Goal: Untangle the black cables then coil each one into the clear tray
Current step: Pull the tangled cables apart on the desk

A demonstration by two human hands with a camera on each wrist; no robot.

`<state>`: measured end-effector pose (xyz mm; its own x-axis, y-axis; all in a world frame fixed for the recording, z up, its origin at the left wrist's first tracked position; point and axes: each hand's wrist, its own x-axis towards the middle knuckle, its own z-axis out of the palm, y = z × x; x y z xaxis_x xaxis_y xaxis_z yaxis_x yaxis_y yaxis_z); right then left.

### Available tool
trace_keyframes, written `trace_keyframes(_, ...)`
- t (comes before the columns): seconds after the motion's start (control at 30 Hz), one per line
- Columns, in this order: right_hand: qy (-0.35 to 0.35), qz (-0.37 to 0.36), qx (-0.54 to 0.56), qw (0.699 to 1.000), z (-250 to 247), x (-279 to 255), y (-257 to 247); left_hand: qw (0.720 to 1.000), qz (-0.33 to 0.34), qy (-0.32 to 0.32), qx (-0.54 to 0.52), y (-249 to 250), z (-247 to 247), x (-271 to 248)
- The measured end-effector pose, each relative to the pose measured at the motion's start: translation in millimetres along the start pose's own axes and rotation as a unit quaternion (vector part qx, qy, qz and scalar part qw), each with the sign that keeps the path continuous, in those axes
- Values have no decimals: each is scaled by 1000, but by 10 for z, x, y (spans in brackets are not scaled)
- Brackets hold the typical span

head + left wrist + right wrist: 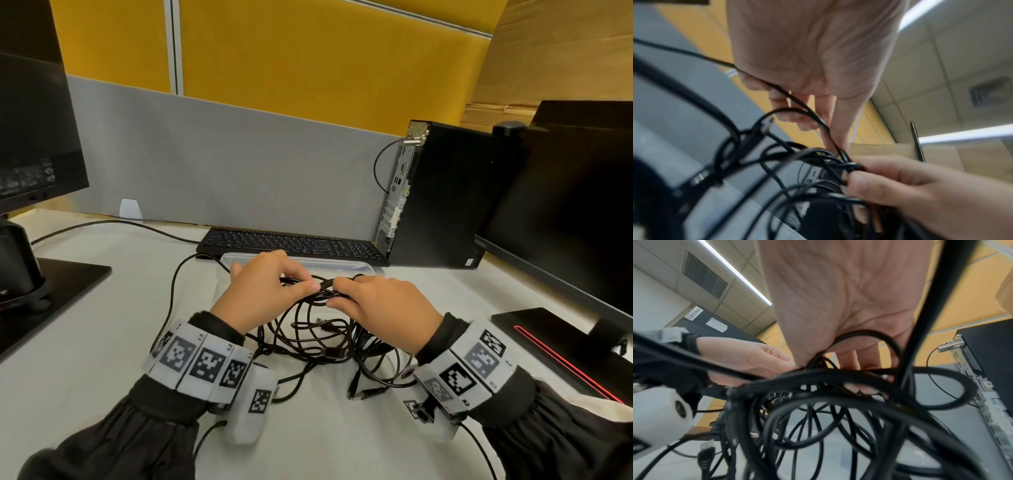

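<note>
Item: tangle of thin black cables [322,329], lying in loops on the white desk [102,329] in front of me, its upper strands lifted between my hands. Several plug ends [363,392] trail loose at the near edge.

Item: shallow clear plastic tray [342,265], just beyond my hands and in front of the black keyboard [291,241]. I cannot see any cable coiled in it; my hands hide part of it.

Left hand [265,286]: fingers curled, thumb and fingertips pinching a strand at the knot.

Right hand [380,301]: fingers curled round a bundle of strands beside the left, the two hands almost touching.

Risks, as I judge them:
- Pulling both hands apart while loops cross could tighten the knot rather than free it.
- A plug end may snag inside a loop and drag the heap.
- A separate cable runs along the desk toward the keyboard; catching it by mistake could shift the keyboard or the tray.
- Lifting the heap high could sweep the light tray off its spot.

Legible writing: "Lenovo" on a small white label [694,313] on a dark monitor back in the right wrist view. My wristbands [202,363] carry square black-and-white coded markers with tiny characters too small to read.
</note>
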<state>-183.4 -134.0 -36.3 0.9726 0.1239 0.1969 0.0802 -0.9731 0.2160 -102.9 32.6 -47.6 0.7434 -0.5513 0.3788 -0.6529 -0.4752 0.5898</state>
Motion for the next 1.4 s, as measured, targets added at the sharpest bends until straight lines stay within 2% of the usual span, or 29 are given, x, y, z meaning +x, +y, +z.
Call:
trace_keyframes(0.07,9,5,22,1000,1,-1,-13,998,-8,11,-66,-2,11,9)
trace_keyframes(0.17,-2,14,98,995,32,-2,-2,986,-22,78,-145,0,-42,28)
trace_keyframes(0.23,-45,23,156,986,65,-19,72,958,-35,148,-243,-61,-199,57)
trace_keyframes(0.3,-93,40,204,974,104,-59,185,923,-66,236,-297,-185,-426,77)
trace_keyframes(0.43,-148,76,270,948,156,-141,402,863,-146,373,-307,-471,-754,32)
trace_keyframes(0.5,-137,84,266,950,156,-156,437,850,-169,407,-289,-564,-802,24)
trace_keyframes(0.57,-119,79,236,961,155,-151,417,871,-179,391,-237,-622,-763,65)
trace_keyframes(0.63,-105,69,187,974,147,-136,360,921,-186,327,-104,-628,-648,108)
trace_keyframes(0.7,-93,64,135,984,126,-124,307,960,-110,256,7,-538,-489,120)
trace_keyframes(0.8,-77,59,89,991,88,-111,249,987,49,149,36,-240,-254,70)
trace_keyframes(0.87,-65,53,62,995,71,-102,210,989,113,88,44,-83,-110,32)
trace_keyframes(1.0,-29,34,2,999,34,-88,125,983,150,0,103,80,57,15)
trace_keyframes(1.07,-14,16,-11,1000,15,-81,85,978,156,-3,135,95,104,34)
trace_keyframes(1.23,-6,8,-15,1000,-1,-54,47,984,143,-5,103,64,117,42)
trace_keyframes(1.33,-12,17,12,1000,-3,-31,55,981,139,21,136,84,107,9)
trace_keyframes(1.4,-33,26,60,997,4,-32,91,977,129,62,156,52,16,11)
